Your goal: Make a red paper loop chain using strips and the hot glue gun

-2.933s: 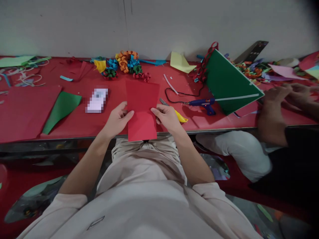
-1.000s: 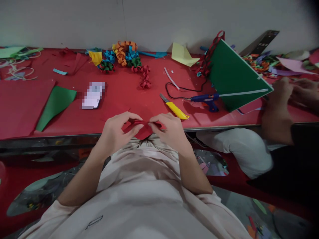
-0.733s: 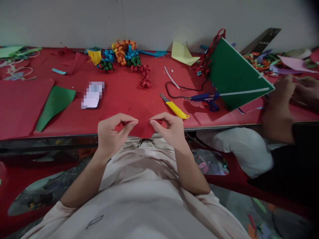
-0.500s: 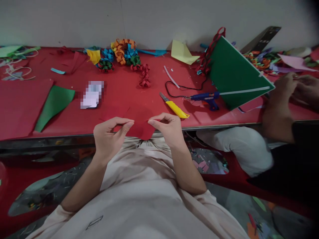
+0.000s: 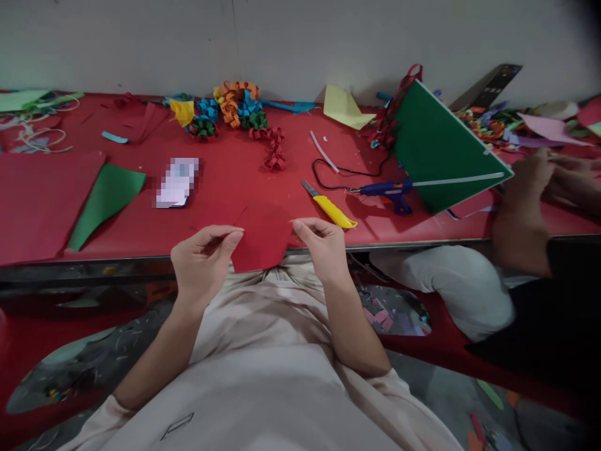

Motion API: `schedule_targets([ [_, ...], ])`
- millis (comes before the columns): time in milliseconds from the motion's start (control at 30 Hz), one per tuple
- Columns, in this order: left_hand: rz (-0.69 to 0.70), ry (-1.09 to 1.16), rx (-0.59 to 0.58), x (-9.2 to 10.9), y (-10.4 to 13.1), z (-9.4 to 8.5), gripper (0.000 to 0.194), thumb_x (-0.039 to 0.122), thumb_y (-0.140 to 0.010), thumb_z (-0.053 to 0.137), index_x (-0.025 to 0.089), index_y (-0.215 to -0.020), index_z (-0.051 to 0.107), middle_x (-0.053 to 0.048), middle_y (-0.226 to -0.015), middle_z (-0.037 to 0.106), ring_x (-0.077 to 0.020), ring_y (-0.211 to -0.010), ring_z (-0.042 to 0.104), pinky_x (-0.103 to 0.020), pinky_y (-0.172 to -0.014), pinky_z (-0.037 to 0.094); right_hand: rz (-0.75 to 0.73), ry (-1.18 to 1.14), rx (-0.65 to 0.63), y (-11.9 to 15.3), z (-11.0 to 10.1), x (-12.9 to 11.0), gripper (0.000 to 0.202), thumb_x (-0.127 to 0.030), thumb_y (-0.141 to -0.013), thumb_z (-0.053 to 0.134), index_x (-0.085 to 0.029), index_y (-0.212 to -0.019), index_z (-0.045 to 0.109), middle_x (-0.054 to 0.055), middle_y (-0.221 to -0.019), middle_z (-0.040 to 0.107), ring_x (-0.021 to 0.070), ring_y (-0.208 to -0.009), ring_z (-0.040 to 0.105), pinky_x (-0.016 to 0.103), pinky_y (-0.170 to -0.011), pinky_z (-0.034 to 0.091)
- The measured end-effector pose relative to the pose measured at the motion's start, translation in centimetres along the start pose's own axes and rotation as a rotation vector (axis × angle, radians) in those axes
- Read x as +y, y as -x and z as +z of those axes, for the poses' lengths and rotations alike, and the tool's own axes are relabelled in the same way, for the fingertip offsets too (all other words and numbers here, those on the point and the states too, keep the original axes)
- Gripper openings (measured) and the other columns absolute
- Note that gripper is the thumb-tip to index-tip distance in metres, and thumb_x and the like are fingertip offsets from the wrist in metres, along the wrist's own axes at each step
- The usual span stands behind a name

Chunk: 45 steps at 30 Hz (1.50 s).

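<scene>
A sheet of red paper (image 5: 260, 249) hangs between my hands at the table's front edge, its lower part over my lap. My left hand (image 5: 206, 257) pinches its left side between thumb and forefinger. On the opposite side, my right hand (image 5: 323, 244) grips the sheet's upper right corner in the same way. Just beyond my right hand lies a yellow box cutter (image 5: 334, 211) with its blade out. Red paper against the red table makes the sheet's far edge hard to make out.
A blue glue gun (image 5: 387, 190) lies right of the cutter, beside a leaning green board (image 5: 436, 150). Curled paper chains (image 5: 239, 103) lie at the back. A phone (image 5: 177, 181) and green paper (image 5: 107, 199) are leftward. Another person's hands (image 5: 563, 172) work at right.
My hands have moved slightly apart, and the red sheet between them has spread flatter, showing a straighter lower edge. The whole view has shifted a little.
</scene>
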<state>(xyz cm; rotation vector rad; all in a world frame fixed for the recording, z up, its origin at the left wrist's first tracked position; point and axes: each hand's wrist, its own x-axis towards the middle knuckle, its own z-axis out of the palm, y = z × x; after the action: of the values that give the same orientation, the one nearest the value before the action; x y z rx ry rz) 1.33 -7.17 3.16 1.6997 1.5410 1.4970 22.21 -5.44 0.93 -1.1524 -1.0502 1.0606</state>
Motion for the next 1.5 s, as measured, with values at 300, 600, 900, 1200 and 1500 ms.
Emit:
schedule_targets([
  [300,-0.034,0.012,0.072,-0.4,0.1,-0.2,0.011,0.033,-0.089,0.078,0.022,-0.09,0.079,-0.001,-0.082,0.079,-0.0146,-0.074,0.073,-0.026,-0.071,0.061,-0.108,0.059,-0.185,0.6,0.2,0.3,0.043,-0.062,-0.084,0.076,-0.021,-0.099,0.076,0.007,-0.097,0.081,0.0187,-0.088,0.074,0.03,-0.08,0.06],
  [600,0.311,-0.17,-0.3,1.0,-0.5,-1.6,0.011,0.029,-0.094,0.072,0.023,-0.104,0.074,-0.006,-0.105,0.075,-0.0196,-0.101,0.071,-0.034,-0.092,0.055,-0.443,0.438,-0.241,1.9,0.5,-1.9,0.015,-0.034,-0.095,0.072,-0.024,-0.085,0.077,0.001,-0.083,0.08,0.0154,-0.074,0.071,0.031,-0.078,0.051],
  [900,0.259,-0.107,-0.379,1.8,0.0,-1.4,0.015,0.032,-0.098,0.067,0.023,-0.086,0.068,-0.001,-0.085,0.073,-0.0145,-0.077,0.068,-0.026,-0.072,0.054,-0.547,0.635,-0.411,3.0,1.5,-2.9,0.017,-0.029,-0.101,0.065,-0.023,-0.087,0.072,0.0,-0.086,0.08,0.0133,-0.075,0.07,0.032,-0.081,0.045],
  [1200,0.248,-0.231,0.032,0.6,-0.9,-2.1,0.019,0.033,-0.098,0.068,0.024,-0.082,0.069,-0.001,-0.08,0.073,-0.0157,-0.074,0.067,-0.029,-0.072,0.052,-0.407,0.648,-0.359,2.6,0.3,-1.7,0.01,-0.029,-0.097,0.07,-0.023,-0.091,0.075,0.0,-0.085,0.081,0.0142,-0.073,0.069,0.029,-0.076,0.047],
  [1500,0.063,-0.171,-0.078,-4.7,-6.4,3.8,0.018,0.035,-0.095,0.069,0.019,-0.091,0.073,-0.004,-0.085,0.076,-0.0164,-0.076,0.069,-0.027,-0.075,0.054,-0.392,0.89,-0.05,-0.6,-4.3,-1.4,0.022,-0.036,-0.103,0.057,-0.022,-0.094,0.071,0.006,-0.082,0.076,0.0203,-0.077,0.071,0.032,-0.076,0.052],
])
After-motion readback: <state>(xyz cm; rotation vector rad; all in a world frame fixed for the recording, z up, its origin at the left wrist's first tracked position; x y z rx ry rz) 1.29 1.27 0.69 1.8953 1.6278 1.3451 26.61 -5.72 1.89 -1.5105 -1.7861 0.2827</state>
